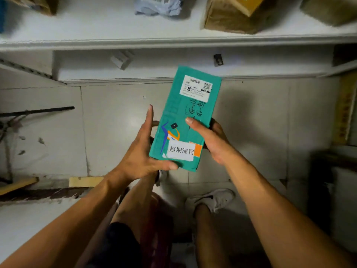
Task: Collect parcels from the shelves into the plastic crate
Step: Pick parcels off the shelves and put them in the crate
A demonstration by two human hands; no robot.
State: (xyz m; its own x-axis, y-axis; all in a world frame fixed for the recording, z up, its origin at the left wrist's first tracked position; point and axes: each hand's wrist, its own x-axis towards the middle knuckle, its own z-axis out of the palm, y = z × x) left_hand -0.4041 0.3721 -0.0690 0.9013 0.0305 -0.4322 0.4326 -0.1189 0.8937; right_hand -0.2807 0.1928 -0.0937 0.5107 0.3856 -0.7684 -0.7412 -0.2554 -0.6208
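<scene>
A flat teal parcel with a white shipping label and a white sticker sits between both my hands, above the tiled floor in front of the shelves. My left hand holds its left edge, thumb across the near corner and index finger straight up along the side. My right hand grips the right edge, thumb on top and fingers curled underneath. No plastic crate can be seen.
A white shelf carries brown cardboard parcels and a pale blue bag parcel. A lower shelf holds a small white box. My legs and white shoe are below. Dark clutter lies at the left and right.
</scene>
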